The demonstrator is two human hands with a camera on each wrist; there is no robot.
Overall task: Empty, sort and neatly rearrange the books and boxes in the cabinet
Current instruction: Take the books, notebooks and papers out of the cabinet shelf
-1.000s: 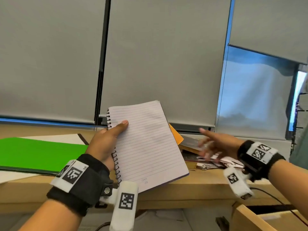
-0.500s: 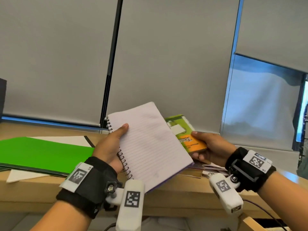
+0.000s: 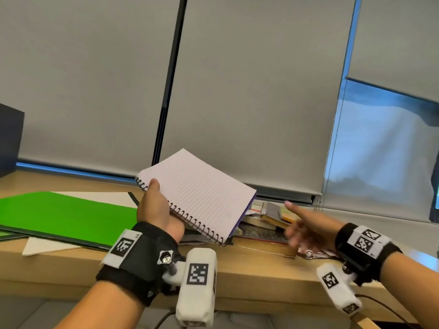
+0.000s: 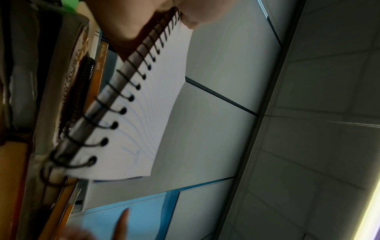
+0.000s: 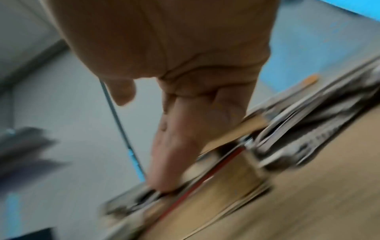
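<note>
My left hand (image 3: 157, 205) grips a spiral notebook (image 3: 202, 198) by its wire edge, thumb on the blank lined page, and holds it tilted above the wooden counter (image 3: 249, 264). In the left wrist view the notebook (image 4: 150, 104) fills the middle. To its right a messy pile of books (image 3: 261, 230) lies on the counter, with a small green-and-orange booklet (image 3: 287, 213) on top. My right hand (image 3: 300, 223) hovers over the pile, fingers spread and holding nothing. In the blurred right wrist view its fingers (image 5: 164, 162) reach down to the pile (image 5: 236, 175).
A green folder (image 3: 59, 212) lies on white sheets at the left of the counter. A dark box (image 3: 9, 138) stands at the far left. Grey roller blinds (image 3: 249, 91) hang close behind. A keyring with a chain (image 3: 318, 254) lies near my right wrist.
My right hand held the green-and-orange booklet half a second ago; it now lies on the pile and the hand has opened. The notebook has tipped flatter, to the right.
</note>
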